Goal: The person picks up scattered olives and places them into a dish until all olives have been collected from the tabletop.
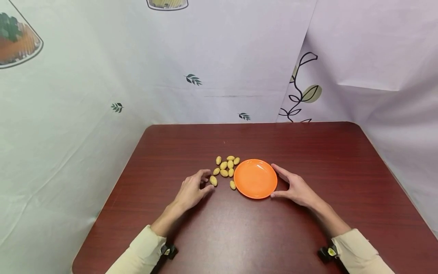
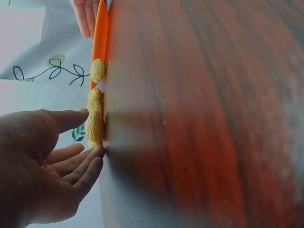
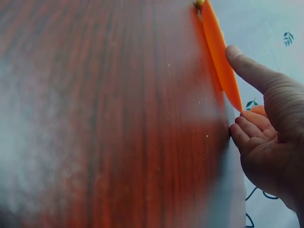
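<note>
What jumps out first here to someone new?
The bright orange plate stands out first, on the dark red table, with the right hand at its right edge. Next come the yellow peanuts, loosely clustered left of the plate, with the left hand beside the nearest one.

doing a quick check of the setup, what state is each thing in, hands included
orange plate, flat, right way up, bare
yellow nuts, loose on the table, shells look whole
left hand, spread beside one nut, contact unclear
right hand, spread at the plate's rim
backdrop, creased in places
</note>
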### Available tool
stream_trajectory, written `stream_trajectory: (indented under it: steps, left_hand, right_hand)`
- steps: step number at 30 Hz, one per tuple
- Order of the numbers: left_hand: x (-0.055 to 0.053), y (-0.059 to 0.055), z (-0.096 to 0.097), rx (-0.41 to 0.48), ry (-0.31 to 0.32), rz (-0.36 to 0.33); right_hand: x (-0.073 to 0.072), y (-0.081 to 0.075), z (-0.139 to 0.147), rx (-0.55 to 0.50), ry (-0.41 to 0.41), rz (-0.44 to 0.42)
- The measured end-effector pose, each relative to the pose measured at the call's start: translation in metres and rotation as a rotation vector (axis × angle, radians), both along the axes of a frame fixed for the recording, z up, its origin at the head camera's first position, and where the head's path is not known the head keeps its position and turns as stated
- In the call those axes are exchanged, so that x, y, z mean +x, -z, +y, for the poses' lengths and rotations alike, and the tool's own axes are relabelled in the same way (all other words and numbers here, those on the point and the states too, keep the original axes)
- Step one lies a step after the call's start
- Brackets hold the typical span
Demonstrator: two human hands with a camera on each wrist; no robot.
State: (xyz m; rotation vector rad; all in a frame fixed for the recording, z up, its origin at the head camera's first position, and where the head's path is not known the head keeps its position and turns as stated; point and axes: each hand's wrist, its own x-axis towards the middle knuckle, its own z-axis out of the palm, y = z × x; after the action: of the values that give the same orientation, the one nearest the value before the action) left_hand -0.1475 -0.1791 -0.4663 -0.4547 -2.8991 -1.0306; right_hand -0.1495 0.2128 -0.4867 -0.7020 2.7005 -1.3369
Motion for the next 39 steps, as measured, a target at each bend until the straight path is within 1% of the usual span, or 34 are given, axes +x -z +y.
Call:
stream_trajectory:
  steps: [9, 15, 20, 27, 34, 39]
  left_hand:
    - [-0.002, 0.001, 0.002, 0.021, 0.003, -0.005]
    - [-0.004, 0.002, 0.002, 0.013, 0.009, 0.022]
    - [-0.007, 0.002, 0.003, 0.006, 0.011, 0.034]
    - [-0.009, 0.001, 0.002, -0.002, 0.025, 0.013]
    - [-0.012, -0.001, 0.002, 0.006, 0.019, -0.039]
    - [-0.014, -0.002, 0.002, 0.016, 0.042, -0.056]
  right_hand:
    - [-0.002, 0.001, -0.002, -0.014, -0.014, 0.005]
    - [-0.003, 0.0, -0.003, -0.023, -0.027, -0.016]
    - [-0.003, 0.0, -0.004, -0.022, -0.024, -0.015]
    - [-0.005, 0.001, -0.006, -0.03, -0.025, 0.003]
    - [-0.006, 0.0, -0.007, -0.005, -0.022, 0.017]
    - [-0.006, 0.0, -0.007, -0.007, -0.029, 0.024]
